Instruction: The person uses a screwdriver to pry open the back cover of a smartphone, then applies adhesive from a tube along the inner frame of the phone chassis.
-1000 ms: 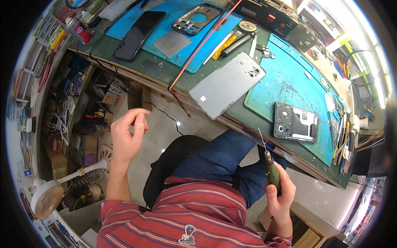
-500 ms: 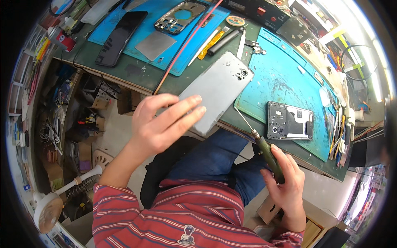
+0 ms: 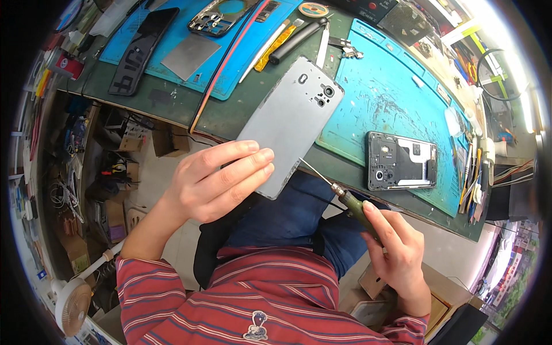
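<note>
Scuffed green bench (image 3: 242, 102), scratched turquoise mat (image 3: 382, 95); over the bench's front edge, a flat matte-grey panel (image 3: 287, 121), gripped by the left hand (image 3: 210, 187); right hand (image 3: 398, 247) clasping a green-handled tool (image 3: 357, 211), thin metal tip at the panel's side.

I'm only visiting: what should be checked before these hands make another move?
1. Left hand holding the gray phone back cover: ok, though the thumb is hidden.
2. Right hand gripping the green-handled tool: ok.
3. Tool tip touching the cover's edge: cannot tell; they look very close.
4. Opened phone clear of both hands: ok.
5. Cover entirely over the bench: not ok, its lower end juts past.
</note>
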Demonstrator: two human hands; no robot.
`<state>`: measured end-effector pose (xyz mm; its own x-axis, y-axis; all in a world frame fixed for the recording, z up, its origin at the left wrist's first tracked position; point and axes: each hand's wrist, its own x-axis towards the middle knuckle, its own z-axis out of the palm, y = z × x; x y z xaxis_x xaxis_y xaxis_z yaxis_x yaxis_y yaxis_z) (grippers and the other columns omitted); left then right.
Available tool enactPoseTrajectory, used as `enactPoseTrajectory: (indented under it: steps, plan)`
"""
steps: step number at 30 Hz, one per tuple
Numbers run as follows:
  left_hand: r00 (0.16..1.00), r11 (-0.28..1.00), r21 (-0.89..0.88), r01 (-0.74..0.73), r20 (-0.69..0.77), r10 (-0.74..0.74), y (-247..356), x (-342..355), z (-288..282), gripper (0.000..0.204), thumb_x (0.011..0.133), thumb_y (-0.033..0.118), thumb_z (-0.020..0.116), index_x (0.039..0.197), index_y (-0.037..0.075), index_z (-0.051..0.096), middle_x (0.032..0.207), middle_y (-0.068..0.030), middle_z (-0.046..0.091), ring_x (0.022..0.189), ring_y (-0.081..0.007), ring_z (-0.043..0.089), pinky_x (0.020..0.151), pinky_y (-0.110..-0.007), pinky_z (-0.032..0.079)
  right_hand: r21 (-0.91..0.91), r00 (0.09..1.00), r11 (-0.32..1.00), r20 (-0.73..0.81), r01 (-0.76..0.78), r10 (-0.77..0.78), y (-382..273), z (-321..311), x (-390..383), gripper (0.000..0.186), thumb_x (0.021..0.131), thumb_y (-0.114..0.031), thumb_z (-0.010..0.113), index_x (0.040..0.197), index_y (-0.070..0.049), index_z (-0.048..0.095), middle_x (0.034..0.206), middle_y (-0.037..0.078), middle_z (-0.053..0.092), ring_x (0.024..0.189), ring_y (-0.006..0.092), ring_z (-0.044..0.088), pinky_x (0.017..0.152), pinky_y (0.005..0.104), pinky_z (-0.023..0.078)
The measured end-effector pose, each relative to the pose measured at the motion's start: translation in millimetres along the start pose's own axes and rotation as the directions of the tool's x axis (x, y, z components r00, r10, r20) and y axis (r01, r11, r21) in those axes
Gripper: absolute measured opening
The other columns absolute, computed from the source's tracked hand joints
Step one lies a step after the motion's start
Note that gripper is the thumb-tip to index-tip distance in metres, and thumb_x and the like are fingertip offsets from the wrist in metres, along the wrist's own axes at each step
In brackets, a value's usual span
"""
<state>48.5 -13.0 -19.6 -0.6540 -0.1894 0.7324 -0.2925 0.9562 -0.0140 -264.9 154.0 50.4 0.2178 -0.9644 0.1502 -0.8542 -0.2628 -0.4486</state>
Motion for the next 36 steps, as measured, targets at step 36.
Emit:
enactPoseTrajectory:
  steps: [36]
  plan:
    - [0.998,0.998,-0.039,0.050,0.042,-0.049,0.8,3.2,-2.4,0.025,0.082,0.002,0.086,0.107,0.005,0.082,0.116,-0.0059,0.080,0.111,-0.0231,0.072,0.090,-0.030,0.067,0.178,1.000,0.984,0.023,-0.002,-0.002,5.0,1.4,-6.5,0.069,0.079,0.007,0.077,0.146,0.005,0.061,0.110,0.019,0.075,0.071,0.0262,0.068,0.058,0.0332,0.055]
